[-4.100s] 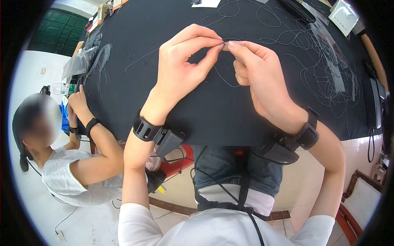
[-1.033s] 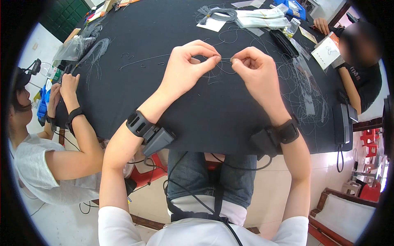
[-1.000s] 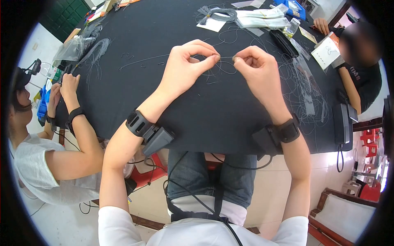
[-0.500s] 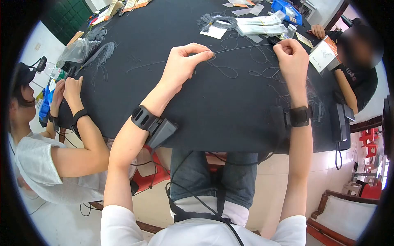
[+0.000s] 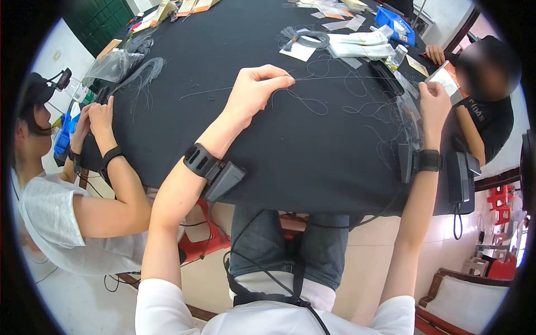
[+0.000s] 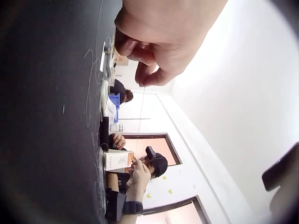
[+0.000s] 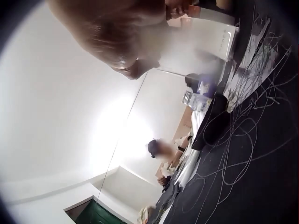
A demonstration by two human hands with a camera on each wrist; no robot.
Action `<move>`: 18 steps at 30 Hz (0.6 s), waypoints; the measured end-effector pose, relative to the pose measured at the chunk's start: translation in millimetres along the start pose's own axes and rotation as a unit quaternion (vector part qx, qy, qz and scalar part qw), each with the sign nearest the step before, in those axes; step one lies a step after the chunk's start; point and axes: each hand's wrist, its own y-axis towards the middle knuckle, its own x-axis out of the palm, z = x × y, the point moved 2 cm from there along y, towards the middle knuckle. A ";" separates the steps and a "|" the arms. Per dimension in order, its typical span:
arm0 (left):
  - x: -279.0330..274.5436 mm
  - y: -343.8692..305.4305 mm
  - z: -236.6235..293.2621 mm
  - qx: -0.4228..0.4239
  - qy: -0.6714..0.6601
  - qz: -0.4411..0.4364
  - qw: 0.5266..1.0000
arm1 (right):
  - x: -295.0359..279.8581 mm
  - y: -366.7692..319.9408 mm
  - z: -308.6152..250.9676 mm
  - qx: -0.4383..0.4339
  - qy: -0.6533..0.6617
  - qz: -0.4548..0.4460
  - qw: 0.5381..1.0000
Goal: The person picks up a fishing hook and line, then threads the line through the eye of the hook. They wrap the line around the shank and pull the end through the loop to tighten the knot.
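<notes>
In the head view my left hand (image 5: 254, 94) pinches a thin grey line (image 5: 352, 78) between thumb and fingertips above the black-covered table. My right hand (image 5: 435, 105) pinches the same line far to the right, and the stretch between the hands runs straight. A loose loop (image 5: 314, 105) of line hangs below the left fingertips, and a tail (image 5: 204, 92) extends to the left. From the left wrist the line (image 6: 141, 112) leads from the pinched fingertips toward the right hand. The right wrist view shows the line (image 7: 122, 133) leaving the right fingertips.
Tangled lines (image 5: 368, 109) lie on the table (image 5: 268, 162) at the right, beside a black case (image 5: 386, 77). Behind are a coiled bundle (image 5: 310, 40), white packets (image 5: 360, 46), a small bottle (image 5: 397, 57) and a blue bin (image 5: 395, 27). People sit at both sides.
My hands were close together; the right hand has moved far to the right, drawing the line out straight. The left hand keeps its pinch nearly in place.
</notes>
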 end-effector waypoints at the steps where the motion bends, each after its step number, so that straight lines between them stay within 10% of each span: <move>1: -1.3 -0.1 0.1 -0.001 -0.005 -0.003 1.000 | -3.0 0.7 5.5 0.011 -0.002 0.003 1.000; 18: 3.2 -3.6 4.9 -0.003 -0.039 -0.057 0.998 | -24.1 8.1 19.8 0.024 -0.081 0.070 0.994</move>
